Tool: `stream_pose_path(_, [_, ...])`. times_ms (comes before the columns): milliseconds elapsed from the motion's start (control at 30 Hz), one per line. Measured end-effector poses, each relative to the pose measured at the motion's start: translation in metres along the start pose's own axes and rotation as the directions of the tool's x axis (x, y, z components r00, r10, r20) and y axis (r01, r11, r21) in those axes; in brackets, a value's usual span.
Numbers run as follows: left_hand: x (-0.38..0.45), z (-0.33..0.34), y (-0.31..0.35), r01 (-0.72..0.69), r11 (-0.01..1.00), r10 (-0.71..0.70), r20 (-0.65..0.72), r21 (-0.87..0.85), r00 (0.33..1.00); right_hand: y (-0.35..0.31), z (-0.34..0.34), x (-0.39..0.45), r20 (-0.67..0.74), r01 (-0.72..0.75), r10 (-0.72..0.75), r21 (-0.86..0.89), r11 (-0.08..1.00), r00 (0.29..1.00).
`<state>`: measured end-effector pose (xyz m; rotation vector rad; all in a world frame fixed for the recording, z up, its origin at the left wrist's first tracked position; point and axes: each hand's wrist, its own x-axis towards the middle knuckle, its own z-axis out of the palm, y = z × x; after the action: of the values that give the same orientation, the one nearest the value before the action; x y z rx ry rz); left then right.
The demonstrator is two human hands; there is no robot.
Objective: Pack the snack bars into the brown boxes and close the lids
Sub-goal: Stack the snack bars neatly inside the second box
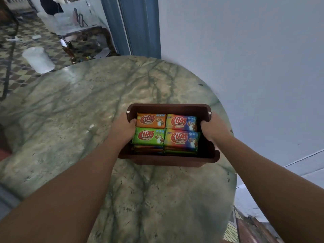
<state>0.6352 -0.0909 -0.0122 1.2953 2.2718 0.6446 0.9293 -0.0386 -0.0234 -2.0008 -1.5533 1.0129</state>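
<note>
kuat snack bars (166,132) in brown box (168,108)

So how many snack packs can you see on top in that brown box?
4 on top: orange pack far left, rainbow pack far right, green pack near left, second rainbow pack near right. More lie stacked beneath, uncountable.

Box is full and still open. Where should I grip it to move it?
Grip the brown box by its two short side rims, one from each side, as the left hand and right hand do now; the lipped rim gives purchase and keeps the stacked snack bars level.
</note>
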Motion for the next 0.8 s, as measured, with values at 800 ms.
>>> stream_pose_path(800, [-0.036,-0.032,-0.049,-0.217,0.972,0.198,0.18,0.088,0.963,0.008,0.03,-0.139,-0.217,-0.134,0.126,-0.022,0.991,0.968])
